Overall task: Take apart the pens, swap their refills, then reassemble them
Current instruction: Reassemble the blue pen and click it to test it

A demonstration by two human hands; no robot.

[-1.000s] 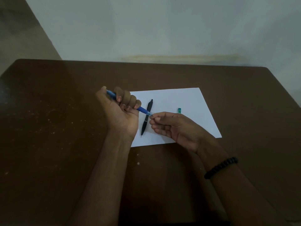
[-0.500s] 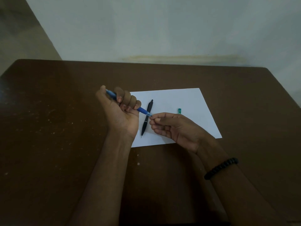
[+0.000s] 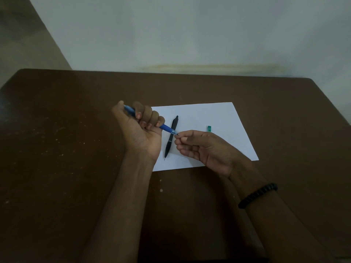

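Observation:
My left hand (image 3: 141, 130) grips a blue pen (image 3: 167, 128) in a fist, palm up, the pen slanting down to the right with its tip end sticking out. My right hand (image 3: 201, 147) pinches that tip end between thumb and forefinger. A black pen (image 3: 171, 136) lies on the white paper (image 3: 224, 118) under the blue pen, its point toward me. A small green piece (image 3: 209, 128) sits on the paper just beyond my right hand.
The paper lies on a dark brown table (image 3: 57, 149) whose far edge meets a pale wall. A black bead bracelet (image 3: 257, 195) is on my right wrist.
Almost nothing differs. Both hands stay on the blue pen in the same place; the right fingers have shifted very slightly at the tip.

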